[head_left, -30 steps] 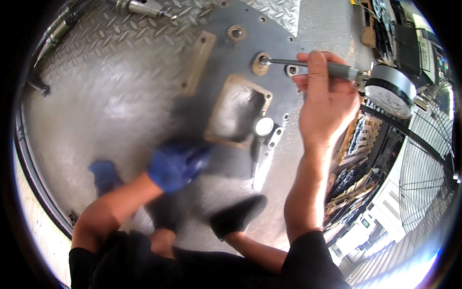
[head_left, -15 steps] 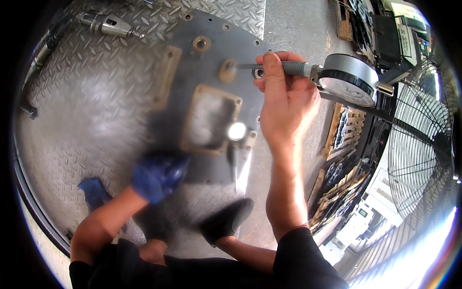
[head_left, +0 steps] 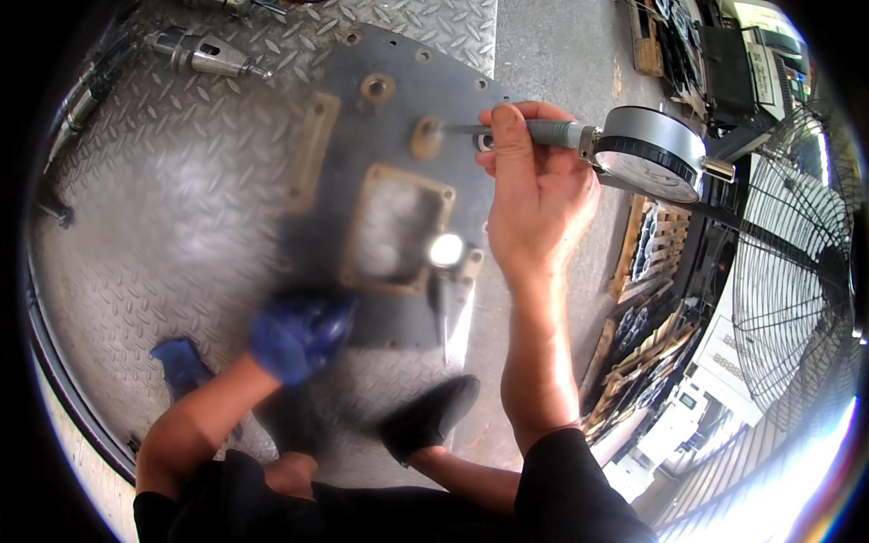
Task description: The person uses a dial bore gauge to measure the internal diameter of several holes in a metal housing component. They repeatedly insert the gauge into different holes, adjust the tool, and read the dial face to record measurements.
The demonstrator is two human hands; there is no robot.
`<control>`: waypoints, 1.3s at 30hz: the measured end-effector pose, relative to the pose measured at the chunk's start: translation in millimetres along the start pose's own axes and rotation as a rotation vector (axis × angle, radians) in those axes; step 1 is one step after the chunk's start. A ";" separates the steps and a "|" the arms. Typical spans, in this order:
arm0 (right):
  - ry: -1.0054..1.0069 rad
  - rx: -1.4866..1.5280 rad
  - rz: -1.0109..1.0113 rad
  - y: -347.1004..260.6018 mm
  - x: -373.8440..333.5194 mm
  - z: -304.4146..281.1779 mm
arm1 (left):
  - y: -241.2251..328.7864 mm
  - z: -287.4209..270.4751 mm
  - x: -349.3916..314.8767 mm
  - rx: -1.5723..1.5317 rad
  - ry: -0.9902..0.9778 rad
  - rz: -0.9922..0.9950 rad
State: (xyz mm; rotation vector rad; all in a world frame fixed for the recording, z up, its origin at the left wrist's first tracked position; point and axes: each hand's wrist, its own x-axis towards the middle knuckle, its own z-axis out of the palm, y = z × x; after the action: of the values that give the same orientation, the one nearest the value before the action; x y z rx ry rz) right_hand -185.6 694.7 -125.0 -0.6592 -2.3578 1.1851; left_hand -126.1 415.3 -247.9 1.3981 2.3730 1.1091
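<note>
My bare right hand (head_left: 543, 176) is closed round the grey handle of a dial bore gauge (head_left: 650, 154). The gauge's round dial points right, and its thin stem runs left to a raised ring-shaped boss (head_left: 427, 138) on a large dark metal plate (head_left: 362, 136). Whether the tip sits inside the boss is blurred. My left hand (head_left: 303, 335), in a blue glove, rests at the plate's lower left edge; its fingers are too blurred to read. A second gauge (head_left: 445, 250) with a bright round face and thin stem lies near the plate's rectangular opening.
A blue glove (head_left: 181, 362) lies on the tread-plate surface (head_left: 136, 226) beside my left forearm. Tool holders (head_left: 204, 52) lie at the upper left. To the right stand a large wire-guarded fan (head_left: 797, 262) and wooden pallets (head_left: 654, 240) with metal parts. My shoe (head_left: 430, 416) is below the plate.
The gauge's dial has shifted slightly left and down, still in my right hand. My left hand stays at the plate's edge.
</note>
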 end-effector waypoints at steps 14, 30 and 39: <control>0.033 0.095 -0.012 5.0 -15.9 3.2 | 1.6 1.4 -4.2 -0.008 -0.051 -0.031; 0.124 0.295 0.009 -27.9 -44.8 -42.4 | 1.8 1.4 0.6 0.066 0.048 0.051; -0.035 0.612 0.350 -20.1 -72.8 -66.4 | 4.7 -5.5 7.8 0.022 -0.075 -0.001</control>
State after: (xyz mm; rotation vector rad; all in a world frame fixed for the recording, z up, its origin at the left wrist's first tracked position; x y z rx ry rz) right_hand -95.0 683.3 -83.1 -0.8413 -1.7825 1.9600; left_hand -129.8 420.1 -239.1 1.4199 2.3402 1.0152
